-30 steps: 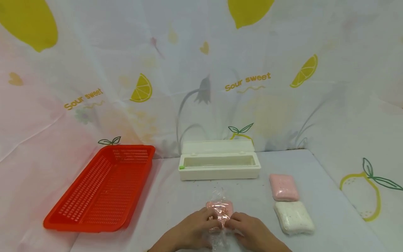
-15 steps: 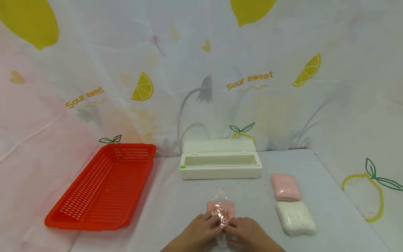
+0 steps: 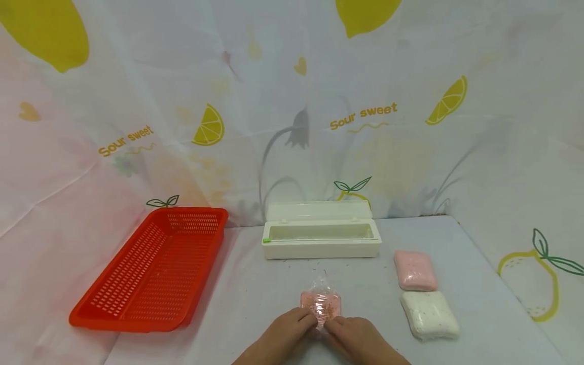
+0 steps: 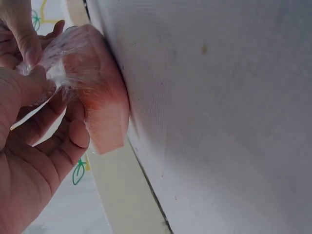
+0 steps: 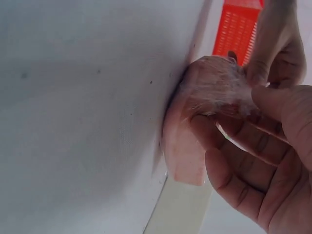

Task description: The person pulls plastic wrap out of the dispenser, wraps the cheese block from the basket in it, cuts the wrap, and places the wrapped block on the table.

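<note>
A pink block, perhaps a bar of soap (image 3: 321, 303), lies on the table in front of me, covered with clear plastic wrap (image 4: 68, 61) gathered at its near end. My left hand (image 3: 287, 329) pinches the bunched wrap between thumb and fingers. From the other side my right hand (image 3: 358, 334) pinches the same gathered film, its thumb close to the left one. In the right wrist view the wrap (image 5: 224, 90) is pulled taut in creases from the pink block (image 5: 183, 146) to the fingertips. The far end of the film sticks up loosely.
A white cling-film dispenser (image 3: 321, 249) with its lid raised stands behind the block. To the left is a red perforated basket (image 3: 150, 284). A wrapped pink block (image 3: 415, 271) and a wrapped white block (image 3: 430, 315) lie at right. A lemon-print curtain (image 3: 292, 101) hangs behind.
Both hands have come closer together at the block's near end and gathered the wrap there. The film that spread toward me is now bunched between the fingers. The camera view has shifted slightly.
</note>
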`<action>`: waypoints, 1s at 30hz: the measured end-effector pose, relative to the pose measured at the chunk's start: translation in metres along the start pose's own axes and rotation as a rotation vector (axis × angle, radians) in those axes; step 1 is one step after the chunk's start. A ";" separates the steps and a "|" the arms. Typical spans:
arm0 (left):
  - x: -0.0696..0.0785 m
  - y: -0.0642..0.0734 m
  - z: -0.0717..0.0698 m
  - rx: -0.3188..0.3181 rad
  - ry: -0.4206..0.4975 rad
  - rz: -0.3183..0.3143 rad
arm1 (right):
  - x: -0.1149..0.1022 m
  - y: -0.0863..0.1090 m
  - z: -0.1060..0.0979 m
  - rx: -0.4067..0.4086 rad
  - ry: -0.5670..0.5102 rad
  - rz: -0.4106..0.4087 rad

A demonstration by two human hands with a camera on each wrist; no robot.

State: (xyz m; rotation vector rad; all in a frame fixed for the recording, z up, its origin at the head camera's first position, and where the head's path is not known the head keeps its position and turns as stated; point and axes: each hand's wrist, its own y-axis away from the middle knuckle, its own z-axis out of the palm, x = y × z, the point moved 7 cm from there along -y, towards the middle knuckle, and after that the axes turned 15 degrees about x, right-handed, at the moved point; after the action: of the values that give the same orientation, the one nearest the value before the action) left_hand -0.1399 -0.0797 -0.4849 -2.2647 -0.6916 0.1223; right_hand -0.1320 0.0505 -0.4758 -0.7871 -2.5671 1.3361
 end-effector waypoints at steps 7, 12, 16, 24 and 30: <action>-0.014 -0.007 0.001 0.035 0.090 -0.209 | 0.021 -0.003 0.005 -0.029 -0.066 0.334; -0.019 -0.011 0.004 0.017 0.062 -0.252 | 0.036 -0.003 0.013 -0.143 -0.088 0.559; -0.016 -0.014 0.008 -0.025 0.025 -0.209 | 0.043 -0.003 0.017 -0.225 -0.010 0.664; -0.012 -0.011 0.021 -0.171 -0.067 -0.151 | 0.053 0.000 0.029 -0.345 -0.005 0.749; -0.010 -0.011 0.026 -0.197 -0.169 -0.098 | 0.060 0.005 0.038 -0.403 -0.057 0.776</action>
State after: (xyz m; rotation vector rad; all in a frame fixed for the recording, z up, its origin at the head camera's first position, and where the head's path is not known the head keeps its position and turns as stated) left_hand -0.1612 -0.0617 -0.4970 -2.4221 -0.9376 0.2077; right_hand -0.1949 0.0555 -0.5090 -1.9885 -2.7125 0.9592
